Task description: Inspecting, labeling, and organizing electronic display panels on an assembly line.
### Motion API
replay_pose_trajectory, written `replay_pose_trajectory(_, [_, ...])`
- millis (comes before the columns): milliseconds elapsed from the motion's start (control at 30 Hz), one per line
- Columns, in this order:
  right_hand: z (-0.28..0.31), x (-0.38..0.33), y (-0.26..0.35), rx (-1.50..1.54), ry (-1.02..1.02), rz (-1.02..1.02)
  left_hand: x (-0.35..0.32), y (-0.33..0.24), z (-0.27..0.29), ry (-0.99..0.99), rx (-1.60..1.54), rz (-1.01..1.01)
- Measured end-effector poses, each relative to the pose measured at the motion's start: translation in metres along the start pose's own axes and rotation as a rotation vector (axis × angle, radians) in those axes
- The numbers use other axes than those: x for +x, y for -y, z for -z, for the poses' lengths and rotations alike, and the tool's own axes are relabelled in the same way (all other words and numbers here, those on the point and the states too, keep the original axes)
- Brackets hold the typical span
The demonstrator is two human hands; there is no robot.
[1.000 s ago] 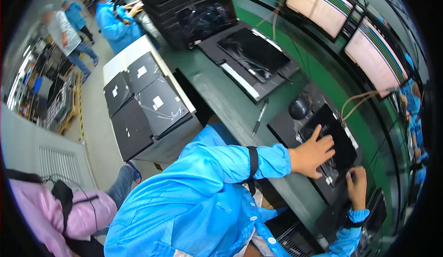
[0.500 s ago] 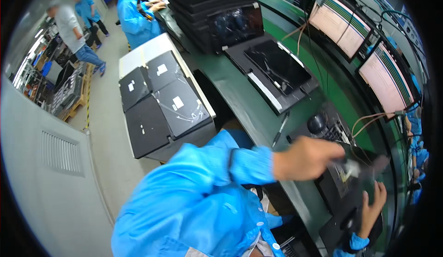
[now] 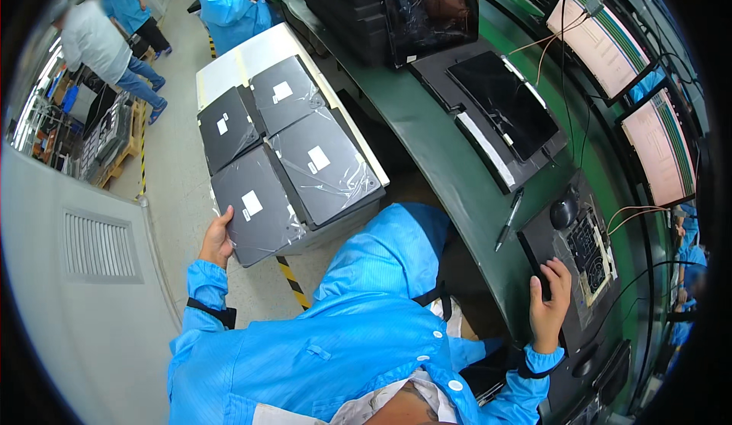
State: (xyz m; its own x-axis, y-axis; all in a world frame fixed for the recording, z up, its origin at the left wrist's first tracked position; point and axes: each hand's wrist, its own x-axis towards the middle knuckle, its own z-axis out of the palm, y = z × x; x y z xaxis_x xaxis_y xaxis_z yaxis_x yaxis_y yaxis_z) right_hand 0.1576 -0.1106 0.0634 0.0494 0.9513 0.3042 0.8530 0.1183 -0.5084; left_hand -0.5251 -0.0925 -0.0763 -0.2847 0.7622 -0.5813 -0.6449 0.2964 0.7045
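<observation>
My left hand [image 3: 218, 240] is closed on the outer edge of a dark flat panel [image 3: 268, 234] with a white label and clear film. Its thumb shows above the edge; the other fingers are partly hidden. This panel lies at the near left of a stack, alongside several similar film-wrapped panels [image 3: 293, 147]. Over the green workbench [image 3: 427, 139], my right hand [image 3: 551, 303] is open, holding nothing, fingers slightly curved. It is at the near edge of a black fixture [image 3: 534, 253], which carries an exposed board with a dark patterned middle [image 3: 589, 253].
A pen [image 3: 509, 219] and a black mouse [image 3: 564, 210] lie on the bench. Farther back are a black tablet-like screen [image 3: 507, 105] on foam, an upright screen [image 3: 432, 21] and stacked black foam trays [image 3: 343, 13]. Monitors [image 3: 602, 32] line the right; co-workers [image 3: 229, 9] stand beyond.
My left hand has swung from over the fixture to the panel stack. A film-covered, labelled panel now lies at the near left, where a dark surface showed. My right hand has moved back toward me.
</observation>
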Motion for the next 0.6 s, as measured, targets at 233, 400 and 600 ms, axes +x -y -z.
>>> replay_pose_trajectory(233, [0.016, -0.019, -0.001, -0.212, -0.204, 0.016, -0.017, -0.008, -0.034, -0.571, 1.258, -0.591])
replay_pose_trajectory(400, [0.098, -0.112, -0.094, -0.724, -0.638, -0.329, -0.034, 0.007, -0.187, -0.149, 1.444, -1.311])
replay_pose_trajectory(600, [0.157, -0.23, -0.169, -0.844, -0.773, -0.674, -0.069, 0.138, -0.355, 1.087, 1.145, -1.145])
